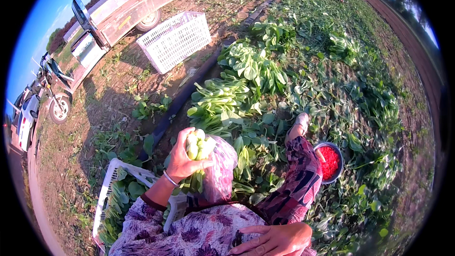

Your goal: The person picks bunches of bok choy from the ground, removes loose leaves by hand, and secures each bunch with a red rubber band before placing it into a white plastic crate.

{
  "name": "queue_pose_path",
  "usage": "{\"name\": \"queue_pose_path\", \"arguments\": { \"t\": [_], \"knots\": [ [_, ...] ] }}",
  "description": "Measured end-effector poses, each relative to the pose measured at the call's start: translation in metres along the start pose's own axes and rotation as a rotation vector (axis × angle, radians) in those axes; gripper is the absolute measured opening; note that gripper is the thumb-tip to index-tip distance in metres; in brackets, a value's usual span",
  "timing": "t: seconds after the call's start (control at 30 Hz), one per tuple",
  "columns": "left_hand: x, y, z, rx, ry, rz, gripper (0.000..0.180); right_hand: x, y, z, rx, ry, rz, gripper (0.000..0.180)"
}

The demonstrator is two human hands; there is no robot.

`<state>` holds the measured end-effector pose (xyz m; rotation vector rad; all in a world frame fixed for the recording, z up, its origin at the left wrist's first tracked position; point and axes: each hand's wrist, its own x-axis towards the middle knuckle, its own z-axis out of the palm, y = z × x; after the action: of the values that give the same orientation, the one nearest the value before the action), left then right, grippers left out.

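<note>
1. My left hand [178, 162] grips a bunch of greens [201, 147], pale stem ends showing, just beside pinkish plastic [221, 168].
2. My right hand [275, 238] lies open on my lap, apparently holding nothing.
3. I think a snug but gentle grip, stem ends level, should spare the stalks.
4. A white crate [100, 208] is left of my left hand; a bowl [341, 162] of red strands, ahead-right of my right.
</note>
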<state>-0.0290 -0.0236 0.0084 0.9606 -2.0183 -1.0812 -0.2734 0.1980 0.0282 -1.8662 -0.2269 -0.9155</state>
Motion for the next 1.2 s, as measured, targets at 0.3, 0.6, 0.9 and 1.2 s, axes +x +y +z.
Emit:
{"name": "queue_pose_path", "arguments": {
  "t": [0.3, 0.6, 0.9, 1.2],
  "knots": [
    [0.0, -0.004, 0.004, -0.032, 0.013, 0.044, 0.1, -0.001, 0.009, 0.004, 0.097, 0.068, -0.077, 0.072],
    [-0.003, 0.0, -0.005, 0.074, 0.056, 0.096, 0.099, 0.005, 0.013, 0.001, 0.147, 0.043, -0.121, 0.07],
    [-0.007, -0.005, -0.006, 0.042, 0.072, 0.073, 0.1, 0.008, 0.014, 0.0, 0.2, 0.056, -0.152, 0.068],
    [-0.011, -0.011, -0.007, 0.019, 0.093, 0.022, 0.102, 0.011, 0.019, -0.003, 0.232, 0.04, -0.206, 0.067]
  ]
}}
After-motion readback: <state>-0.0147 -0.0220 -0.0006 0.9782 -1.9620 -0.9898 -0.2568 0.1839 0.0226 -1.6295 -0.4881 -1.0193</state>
